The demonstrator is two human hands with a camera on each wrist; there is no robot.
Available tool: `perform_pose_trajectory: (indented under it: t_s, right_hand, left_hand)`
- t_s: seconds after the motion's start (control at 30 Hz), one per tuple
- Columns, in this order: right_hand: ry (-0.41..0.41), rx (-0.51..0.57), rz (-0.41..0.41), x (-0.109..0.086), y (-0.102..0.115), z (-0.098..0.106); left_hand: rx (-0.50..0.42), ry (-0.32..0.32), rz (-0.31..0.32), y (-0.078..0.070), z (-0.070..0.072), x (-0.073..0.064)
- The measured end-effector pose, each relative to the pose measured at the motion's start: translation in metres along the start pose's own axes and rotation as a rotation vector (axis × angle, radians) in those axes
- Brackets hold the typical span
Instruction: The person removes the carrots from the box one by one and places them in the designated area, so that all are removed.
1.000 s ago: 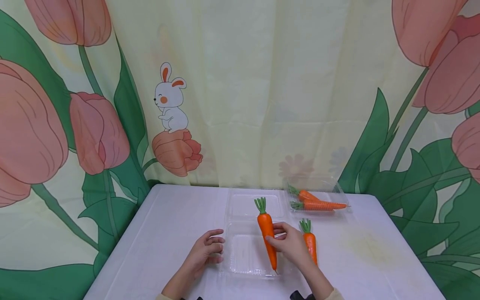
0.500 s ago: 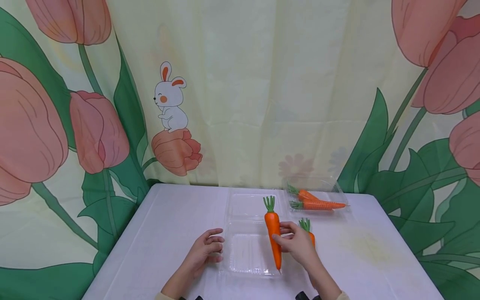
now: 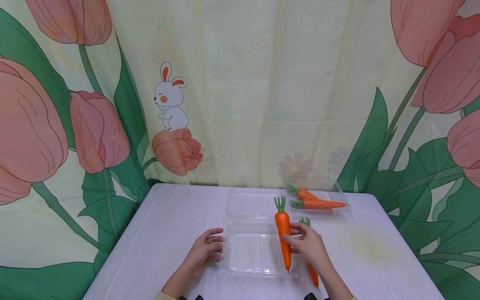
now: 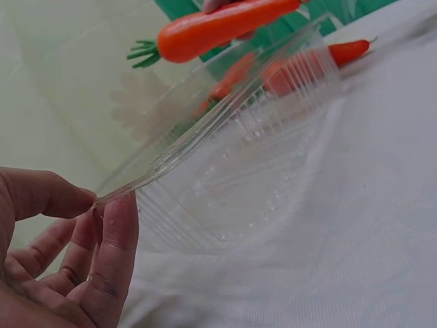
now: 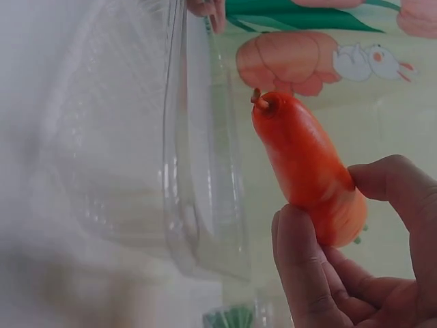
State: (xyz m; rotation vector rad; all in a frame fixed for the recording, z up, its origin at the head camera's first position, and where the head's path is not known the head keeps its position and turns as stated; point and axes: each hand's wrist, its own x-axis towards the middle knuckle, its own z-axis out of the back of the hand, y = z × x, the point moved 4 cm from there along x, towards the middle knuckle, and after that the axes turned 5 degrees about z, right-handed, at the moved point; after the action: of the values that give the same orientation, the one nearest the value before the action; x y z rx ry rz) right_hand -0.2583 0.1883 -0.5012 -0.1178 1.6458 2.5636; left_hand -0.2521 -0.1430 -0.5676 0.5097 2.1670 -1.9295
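Observation:
My right hand (image 3: 309, 246) pinches an orange carrot (image 3: 283, 237) with green stalks between thumb and fingers. The carrot (image 5: 304, 164) is held up beside the clear plastic box, off the table, tip towards me. The open clear box (image 3: 247, 256) lies on the table with its lid (image 3: 255, 204) folded back. At the box's left edge my left hand (image 3: 206, 252) pinches the thin rim (image 4: 147, 174) between thumb and index finger. A second carrot (image 3: 313, 276) lies on the table under my right hand, which partly hides it.
Another clear box (image 3: 341, 198) with carrots (image 3: 318, 204) in it stands at the back right of the white table (image 3: 168, 216). A curtain (image 3: 240, 83) with tulips and a rabbit hangs behind the table's far edge.
My right hand has moved to the right with the carrot, from over the box to its right edge. The left hand has stayed at the rim.

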Motion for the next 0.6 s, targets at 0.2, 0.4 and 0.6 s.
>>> perform_pose_trajectory:
  t_s: [0.2,0.4,0.6]
  right_hand:
    - [-0.008,-0.019,-0.030,-0.002,-0.009,0.010]
    - [-0.013,-0.055,-0.057,-0.003,-0.015,0.019]
    - [-0.020,-0.075,-0.092,-0.006,-0.024,0.027]
  left_hand:
    - [-0.001,0.004,0.004,0.000,-0.001,0.001]
    - [0.007,-0.001,0.004,0.000,-0.001,0.001]
    - [-0.001,0.003,0.002,-0.001,0.000,0.000]
